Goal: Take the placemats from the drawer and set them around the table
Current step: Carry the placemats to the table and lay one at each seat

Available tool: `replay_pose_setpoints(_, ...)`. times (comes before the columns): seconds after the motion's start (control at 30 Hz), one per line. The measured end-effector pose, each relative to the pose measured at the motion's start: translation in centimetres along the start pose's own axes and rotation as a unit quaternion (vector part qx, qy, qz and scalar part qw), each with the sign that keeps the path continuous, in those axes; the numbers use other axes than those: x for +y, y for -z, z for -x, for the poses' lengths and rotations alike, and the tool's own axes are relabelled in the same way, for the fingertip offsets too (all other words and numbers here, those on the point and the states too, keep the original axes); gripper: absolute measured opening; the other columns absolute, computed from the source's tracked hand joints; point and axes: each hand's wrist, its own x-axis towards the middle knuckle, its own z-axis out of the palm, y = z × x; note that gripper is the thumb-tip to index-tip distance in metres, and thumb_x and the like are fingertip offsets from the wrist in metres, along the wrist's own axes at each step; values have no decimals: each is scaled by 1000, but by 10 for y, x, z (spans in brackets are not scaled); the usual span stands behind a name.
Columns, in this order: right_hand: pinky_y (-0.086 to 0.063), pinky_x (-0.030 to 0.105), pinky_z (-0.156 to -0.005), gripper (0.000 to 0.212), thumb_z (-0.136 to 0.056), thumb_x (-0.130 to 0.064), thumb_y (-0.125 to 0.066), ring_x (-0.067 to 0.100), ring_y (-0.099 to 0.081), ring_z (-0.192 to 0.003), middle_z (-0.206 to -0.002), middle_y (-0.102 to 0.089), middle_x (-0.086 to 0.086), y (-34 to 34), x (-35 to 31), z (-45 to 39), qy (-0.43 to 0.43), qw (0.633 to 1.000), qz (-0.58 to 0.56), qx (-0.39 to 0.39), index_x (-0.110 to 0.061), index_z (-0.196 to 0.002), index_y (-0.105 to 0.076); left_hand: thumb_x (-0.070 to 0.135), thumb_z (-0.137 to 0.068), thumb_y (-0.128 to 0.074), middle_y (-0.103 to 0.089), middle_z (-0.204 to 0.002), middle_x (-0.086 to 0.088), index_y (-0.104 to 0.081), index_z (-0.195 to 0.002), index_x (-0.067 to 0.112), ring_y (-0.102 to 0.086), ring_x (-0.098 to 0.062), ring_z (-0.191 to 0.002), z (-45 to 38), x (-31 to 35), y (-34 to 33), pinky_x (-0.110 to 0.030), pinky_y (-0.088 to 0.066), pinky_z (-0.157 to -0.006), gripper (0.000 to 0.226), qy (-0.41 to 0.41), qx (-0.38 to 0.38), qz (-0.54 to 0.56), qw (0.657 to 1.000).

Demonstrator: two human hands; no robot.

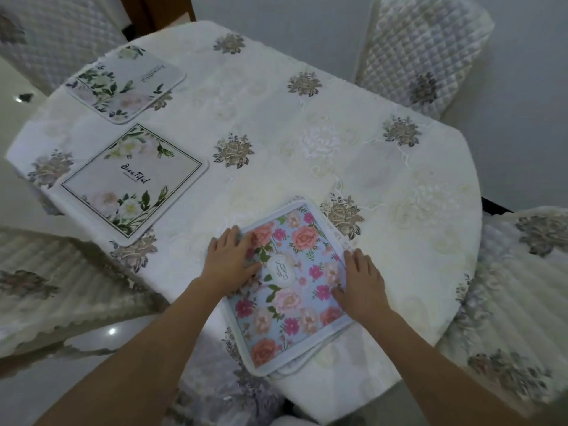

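A blue placemat with pink and peach roses (pixel 289 302) lies at the near edge of the table, on top of a small stack whose edges show beneath it at the near corner. My left hand (pixel 230 259) rests flat on its left side, fingers spread. My right hand (pixel 359 281) lies flat on its right side. Two white floral placemats lie along the left side: one with black script (pixel 135 179) and one farther back (pixel 126 84).
The table (pixel 307 133) wears a white cloth with embroidered grey-gold flowers. Chairs with quilted and pleated covers stand at the far right (pixel 421 47), near right (pixel 516 302), near left (pixel 46 287) and far left (pixel 52 35).
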Motion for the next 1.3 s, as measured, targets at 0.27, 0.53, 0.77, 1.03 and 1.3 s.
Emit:
replay_pose_setpoints(0.27,-28,48,-114,101,-82,-55,-65,33,-10,-147,-159,-7,18,3,-1,2,-125,987,-100,-1,-18,-153,-4,67,-75,-65,-45,-135,-8,-32,-143,21,-43,-28,-122,-12,-6,11,-41,-40,-96,89,7,35,14,999)
replay_pose_setpoints(0.53,-27,41,-112,87,-85,-30,-66,33,-18,-145,-159,-11,17,-12,6,34,-135,965,-222,42,-7,-152,-15,65,-80,-60,-47,-125,-11,-46,-130,13,-45,-30,-114,-1,-14,4,-40,-44,-91,73,60,49,26,997)
replay_pose_setpoints(0.77,-16,42,-117,93,-85,-30,-67,30,-5,-148,-160,-4,14,-20,4,51,-141,957,-251,19,-9,-154,-7,66,-75,-64,-55,-109,-7,-51,-113,16,-54,-26,-97,0,-18,10,-40,-51,-83,64,102,37,39,993)
replay_pose_setpoints(1.03,-15,41,-117,87,-88,-17,-56,30,11,-148,-160,12,14,-13,6,49,-96,972,-215,-13,-13,-155,0,39,-81,-74,-69,-88,-1,-65,-98,18,-69,-16,-74,25,-25,18,-28,-55,-63,29,85,-99,285,950)
replay_pose_setpoints(1.3,-18,40,-116,92,-86,-23,-66,31,-3,-148,-161,4,14,-9,1,48,-103,955,-276,26,-11,-153,-5,29,-86,-73,-75,-84,-8,-71,-102,13,-74,-22,-70,60,-5,28,-29,-58,-60,22,120,-20,492,862)
